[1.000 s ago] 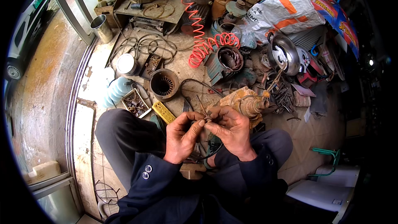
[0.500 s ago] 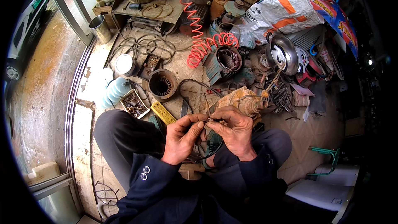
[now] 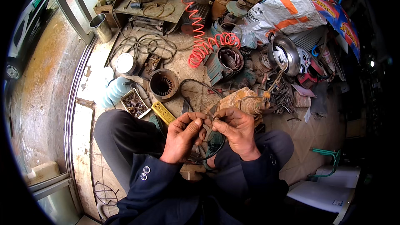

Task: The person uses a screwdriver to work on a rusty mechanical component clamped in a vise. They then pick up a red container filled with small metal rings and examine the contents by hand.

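My left hand (image 3: pixel 183 135) is closed in a pinch, thumb against forefinger. What it holds, if anything, is too small to make out. Facing it, a little apart, my right hand (image 3: pixel 236 132) pinches a small dark piece that looks like the end of a black cable (image 3: pixel 221 145). This cable curves down below the hand between my knees. Just beyond the fingers a rusty, orange-brown motor or pump (image 3: pixel 246 100) lies on the floor. Behind the hands, partly hidden, is a dark green object (image 3: pixel 214 141).
A yellow power strip (image 3: pixel 163 113) and a white box of bolts (image 3: pixel 136 103) lie beyond my left knee. A motor stator (image 3: pixel 163 85) stands near them. Farther off are a red coiled hose (image 3: pixel 200 54), a grey-green motor housing (image 3: pixel 225 64) and a steel pan (image 3: pixel 287 54).
My hands have parted slightly at the fingertips, having been together before. The thin pointed strand that stood up between them shows less now.
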The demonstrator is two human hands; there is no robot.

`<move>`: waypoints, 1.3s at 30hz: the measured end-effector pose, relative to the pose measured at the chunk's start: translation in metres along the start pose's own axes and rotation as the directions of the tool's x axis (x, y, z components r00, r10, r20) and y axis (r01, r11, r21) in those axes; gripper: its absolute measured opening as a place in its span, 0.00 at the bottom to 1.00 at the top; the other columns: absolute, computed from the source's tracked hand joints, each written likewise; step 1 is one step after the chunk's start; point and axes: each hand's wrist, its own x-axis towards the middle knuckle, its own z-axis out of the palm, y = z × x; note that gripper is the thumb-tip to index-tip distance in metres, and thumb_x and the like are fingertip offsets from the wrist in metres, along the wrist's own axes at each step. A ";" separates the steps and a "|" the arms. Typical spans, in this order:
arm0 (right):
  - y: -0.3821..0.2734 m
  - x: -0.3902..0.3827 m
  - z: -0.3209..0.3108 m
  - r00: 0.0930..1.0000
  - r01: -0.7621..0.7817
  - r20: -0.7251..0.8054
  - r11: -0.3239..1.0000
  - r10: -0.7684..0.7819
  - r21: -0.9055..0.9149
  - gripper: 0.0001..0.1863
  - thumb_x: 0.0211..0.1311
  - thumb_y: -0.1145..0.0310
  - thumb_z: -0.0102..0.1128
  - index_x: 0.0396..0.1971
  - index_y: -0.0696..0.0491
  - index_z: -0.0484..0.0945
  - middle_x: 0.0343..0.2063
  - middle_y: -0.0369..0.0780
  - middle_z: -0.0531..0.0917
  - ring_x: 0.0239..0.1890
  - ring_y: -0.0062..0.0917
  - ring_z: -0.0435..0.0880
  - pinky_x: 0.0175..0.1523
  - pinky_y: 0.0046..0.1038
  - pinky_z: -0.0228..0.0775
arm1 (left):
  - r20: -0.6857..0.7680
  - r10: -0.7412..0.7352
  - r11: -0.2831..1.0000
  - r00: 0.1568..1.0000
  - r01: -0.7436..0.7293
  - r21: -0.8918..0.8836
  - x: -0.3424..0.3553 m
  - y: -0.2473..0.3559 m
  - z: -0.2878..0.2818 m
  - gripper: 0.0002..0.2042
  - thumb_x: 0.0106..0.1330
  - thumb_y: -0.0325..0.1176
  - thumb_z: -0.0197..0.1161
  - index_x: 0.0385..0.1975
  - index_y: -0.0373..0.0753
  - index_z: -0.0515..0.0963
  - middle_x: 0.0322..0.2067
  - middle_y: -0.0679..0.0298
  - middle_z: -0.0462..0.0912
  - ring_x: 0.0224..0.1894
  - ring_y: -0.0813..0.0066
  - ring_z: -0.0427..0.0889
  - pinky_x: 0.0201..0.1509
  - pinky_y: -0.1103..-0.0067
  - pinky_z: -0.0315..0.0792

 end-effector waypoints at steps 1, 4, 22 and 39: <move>0.001 0.001 -0.002 1.000 0.009 0.009 1.000 -0.009 -0.003 0.08 0.60 0.78 0.64 0.39 0.62 0.77 0.31 0.39 0.82 0.34 0.20 0.83 0.41 0.22 0.77 | -0.017 -0.025 0.996 1.000 0.023 -0.089 0.000 0.001 0.001 0.13 0.70 0.28 0.53 0.50 0.28 0.73 0.39 0.58 0.80 0.34 0.78 0.78 0.33 0.84 0.72; 0.003 0.003 -0.009 0.998 0.050 0.026 0.999 -0.050 0.013 0.09 0.61 0.76 0.63 0.39 0.62 0.76 0.31 0.40 0.82 0.33 0.21 0.82 0.42 0.24 0.76 | -0.057 -0.105 0.933 0.993 0.078 -0.351 0.000 0.007 0.003 0.19 0.65 0.21 0.45 0.57 0.26 0.67 0.52 0.51 0.77 0.46 0.67 0.82 0.46 0.78 0.79; -0.005 0.000 -0.015 0.985 0.151 0.036 0.952 -0.166 0.265 0.08 0.63 0.74 0.57 0.38 0.62 0.73 0.26 0.42 0.79 0.29 0.24 0.78 0.39 0.29 0.73 | 0.097 0.027 0.917 0.995 0.014 -0.400 0.001 0.012 0.008 0.37 0.48 0.16 0.45 0.66 0.24 0.52 0.67 0.47 0.60 0.70 0.55 0.61 0.72 0.68 0.60; -0.003 0.000 -0.016 0.991 0.120 0.024 0.943 -0.134 0.310 0.09 0.64 0.74 0.57 0.39 0.62 0.73 0.28 0.42 0.79 0.29 0.24 0.78 0.39 0.30 0.74 | 0.035 0.027 0.952 0.999 -0.015 -0.305 0.001 0.011 0.009 0.31 0.59 0.15 0.47 0.66 0.27 0.54 0.66 0.49 0.63 0.68 0.58 0.64 0.68 0.71 0.66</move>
